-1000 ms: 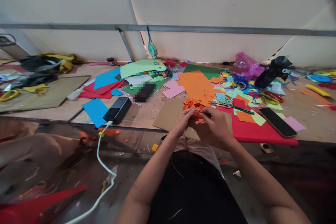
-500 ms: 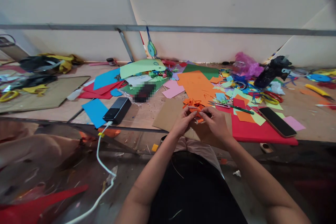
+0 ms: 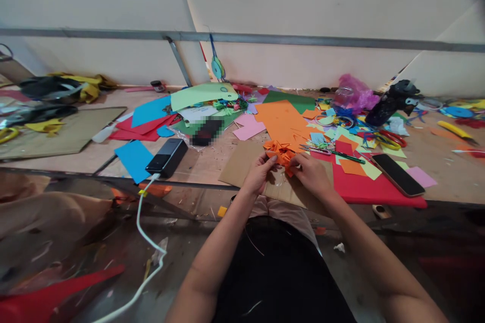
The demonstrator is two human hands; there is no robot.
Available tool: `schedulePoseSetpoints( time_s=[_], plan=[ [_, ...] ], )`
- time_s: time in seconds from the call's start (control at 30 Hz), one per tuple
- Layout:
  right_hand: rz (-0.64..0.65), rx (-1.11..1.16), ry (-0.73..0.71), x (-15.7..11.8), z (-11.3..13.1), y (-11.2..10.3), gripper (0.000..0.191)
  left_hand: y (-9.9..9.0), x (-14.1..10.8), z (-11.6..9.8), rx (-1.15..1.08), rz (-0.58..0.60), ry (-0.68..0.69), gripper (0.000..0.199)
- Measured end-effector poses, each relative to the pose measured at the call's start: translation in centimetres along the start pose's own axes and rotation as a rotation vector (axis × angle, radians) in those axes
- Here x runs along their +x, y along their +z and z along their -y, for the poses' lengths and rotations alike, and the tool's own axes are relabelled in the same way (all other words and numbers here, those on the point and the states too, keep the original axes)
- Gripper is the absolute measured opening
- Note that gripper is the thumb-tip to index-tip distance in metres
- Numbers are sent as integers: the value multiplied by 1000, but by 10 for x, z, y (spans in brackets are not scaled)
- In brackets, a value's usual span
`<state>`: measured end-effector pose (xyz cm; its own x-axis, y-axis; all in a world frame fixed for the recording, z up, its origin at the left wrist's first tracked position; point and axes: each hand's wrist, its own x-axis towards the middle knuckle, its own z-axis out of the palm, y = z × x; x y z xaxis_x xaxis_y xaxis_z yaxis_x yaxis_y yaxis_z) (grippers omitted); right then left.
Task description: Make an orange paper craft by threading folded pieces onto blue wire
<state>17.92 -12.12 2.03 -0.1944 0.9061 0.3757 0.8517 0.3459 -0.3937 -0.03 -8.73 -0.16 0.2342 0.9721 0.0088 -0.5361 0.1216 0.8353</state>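
Note:
Folded orange paper pieces (image 3: 282, 153) are bunched above a brown cardboard sheet (image 3: 238, 164) at the table's front edge. My left hand (image 3: 258, 174) pinches the left side of this orange paper between thumb and fingers. On the right side, my right hand (image 3: 307, 171) has its fingers closed on the same paper. A large orange sheet (image 3: 282, 118) lies just behind. The folds between my fingertips are too small to make out.
Right of my hands lie red paper (image 3: 356, 189), a phone (image 3: 397, 175), a green pen (image 3: 348, 157), scissors (image 3: 390, 140) and paper scraps. A black power bank (image 3: 166, 157) with a white cable (image 3: 139, 227) sits to the left, near blue paper (image 3: 133, 160).
My fingers have shifted on the orange paper, and more of it now shows between my hands. The camera view has moved slightly.

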Motion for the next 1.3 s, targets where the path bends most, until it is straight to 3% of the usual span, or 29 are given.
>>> schedulePoseSetpoints(
  time_s=[0.2, 0.37, 0.7, 0.97, 1.17, 1.3],
  plan=[
    [15, -35, -67, 0, -2, 0, 11, -1, -1, -1, -3, 17, 5, 49],
    [102, -89, -164, -4, 4, -3, 10, 0, -1, -2, 1, 13, -1, 47],
    [110, 4, -183, -12, -1, -2, 14, -2, 1, 0, -36, 26, -33, 49],
    [-134, 162, 61, -7, 10, -13, 4, -1, -3, -4, -51, 86, -97, 49],
    [-316, 384, 79, 1, 19, -14, 9, -4, -5, -6, 11, 194, -129, 46],
    [-402, 428, -25, 1, 24, -10, 11, -2, -5, -7, -14, 234, -158, 47]
  ],
)
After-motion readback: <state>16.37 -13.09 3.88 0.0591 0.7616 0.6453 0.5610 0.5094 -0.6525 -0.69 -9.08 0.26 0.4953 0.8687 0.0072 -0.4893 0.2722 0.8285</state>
